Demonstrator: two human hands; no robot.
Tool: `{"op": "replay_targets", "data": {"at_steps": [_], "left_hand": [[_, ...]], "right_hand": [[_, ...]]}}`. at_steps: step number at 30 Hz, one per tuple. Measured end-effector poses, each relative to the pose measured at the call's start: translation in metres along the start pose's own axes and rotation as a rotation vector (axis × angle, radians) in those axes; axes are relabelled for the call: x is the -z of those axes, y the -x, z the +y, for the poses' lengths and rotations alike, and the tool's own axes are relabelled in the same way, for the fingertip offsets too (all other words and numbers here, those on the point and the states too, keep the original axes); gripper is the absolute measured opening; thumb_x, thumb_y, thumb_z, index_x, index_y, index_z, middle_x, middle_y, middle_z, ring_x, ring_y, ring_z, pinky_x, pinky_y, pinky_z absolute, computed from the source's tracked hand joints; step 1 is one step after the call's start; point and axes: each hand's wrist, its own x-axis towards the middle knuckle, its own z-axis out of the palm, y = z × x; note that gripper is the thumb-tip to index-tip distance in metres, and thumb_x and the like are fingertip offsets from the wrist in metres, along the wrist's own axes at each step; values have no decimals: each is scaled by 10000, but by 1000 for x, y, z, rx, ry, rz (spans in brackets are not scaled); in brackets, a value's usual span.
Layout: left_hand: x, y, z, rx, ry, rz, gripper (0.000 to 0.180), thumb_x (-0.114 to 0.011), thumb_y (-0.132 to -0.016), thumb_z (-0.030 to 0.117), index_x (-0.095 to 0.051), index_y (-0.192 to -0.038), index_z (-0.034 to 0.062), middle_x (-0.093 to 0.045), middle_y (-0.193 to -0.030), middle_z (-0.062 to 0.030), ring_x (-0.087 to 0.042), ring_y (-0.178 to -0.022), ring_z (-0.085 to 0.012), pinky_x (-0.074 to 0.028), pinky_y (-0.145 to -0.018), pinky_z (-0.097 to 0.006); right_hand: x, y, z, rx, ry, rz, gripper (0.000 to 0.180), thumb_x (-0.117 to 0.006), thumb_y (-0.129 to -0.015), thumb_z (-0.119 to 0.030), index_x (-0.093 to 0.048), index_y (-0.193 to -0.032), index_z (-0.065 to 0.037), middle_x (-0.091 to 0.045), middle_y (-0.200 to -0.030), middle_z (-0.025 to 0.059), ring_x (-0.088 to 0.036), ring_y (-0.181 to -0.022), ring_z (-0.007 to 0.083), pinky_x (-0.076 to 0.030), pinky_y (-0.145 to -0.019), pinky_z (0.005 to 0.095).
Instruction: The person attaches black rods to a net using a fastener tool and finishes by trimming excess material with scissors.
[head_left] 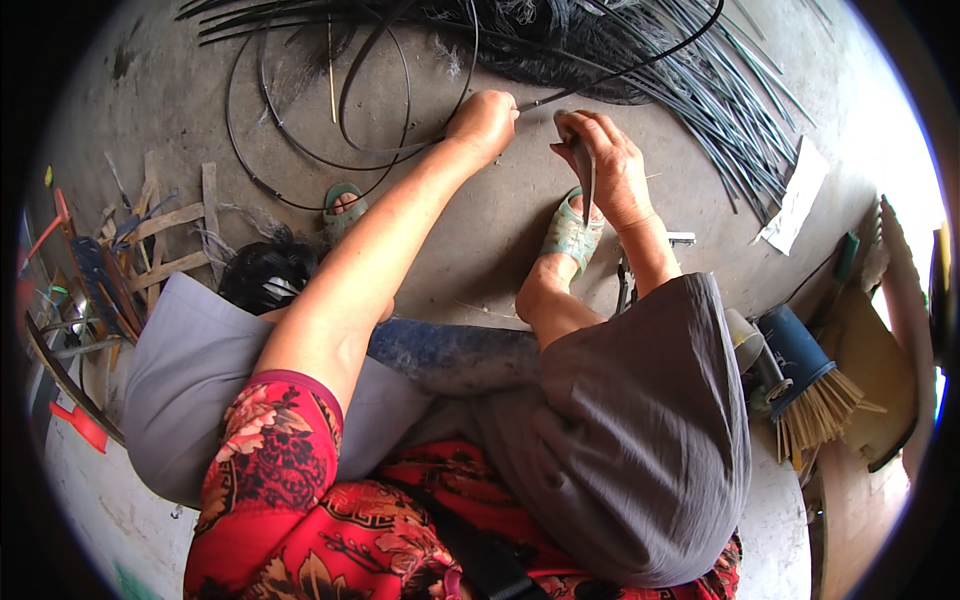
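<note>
My left hand [483, 128] is closed in a fist around a long, thin black strip. From the fist the strip [625, 72] curves up to the far right, while coiled black hoops [268, 98] loop over the floor to its left. A short way to the right, my right hand [608, 160] is wrapped around a tool that looks like a knife, its narrow grey blade [586, 185] pointing back toward me. The fingers hide most of its handle. Blade and strip are apart.
A dark heap of netting [560, 70] and many thin grey rods [735, 135] lie at the far side. White paper [797, 195] rests near the rods. Slats and tools [150, 235] clutter the left. On the right, a blue container [795, 345] holds thin sticks [820, 410]. My sandalled foot [572, 235] stands below the blade.
</note>
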Motion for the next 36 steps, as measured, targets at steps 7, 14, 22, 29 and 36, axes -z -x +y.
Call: {"op": "replay_targets", "data": {"at_steps": [7,14,22,29,36], "left_hand": [[-17,-1,-11,-189,-197,164,177,-696,-1040,196,-769,-1020,36,-774,-1042,-206,-760,-951,-448,-619,-837,-526],[-12,-7,-17,-514,-605,368,64,-675,-946,129,-696,-944,69,-697,-961,-134,-769,-851,-330,-653,-719,-450],[-15,-15,-25,-538,-425,495,6,-653,-942,80,-655,-943,74,-676,-941,-117,-756,-870,-307,-646,-829,-405],[-16,-20,-17,-356,-132,375,221,-630,-1104,324,-638,-1105,103,-774,-1015,-216,-754,-957,-456,-582,-802,-570],[-17,-30,-26,-324,-193,348,167,-661,-1060,287,-621,-1030,128,-703,-982,-174,-750,-871,-436,-593,-725,-570]], "right_hand": [[-1,25,28,-568,-151,-22,364,-656,-1050,-190,-559,-1384,-83,-737,-1087,268,-719,-1016,504,-575,-907,540],[-16,31,36,-557,-156,-101,548,-718,-1002,-207,-540,-1503,-72,-761,-1141,294,-744,-1053,509,-597,-943,535],[-12,7,22,-627,-642,-47,505,-712,-1123,-270,-582,-1571,-77,-743,-1127,105,-686,-958,141,-569,-858,312],[-38,28,38,-701,-100,-93,456,-702,-1079,-193,-599,-1515,-108,-766,-1115,100,-727,-968,181,-582,-851,360],[-48,25,47,-581,-56,37,418,-685,-1067,-186,-615,-1471,-105,-784,-1119,128,-766,-999,255,-596,-868,410]]}}
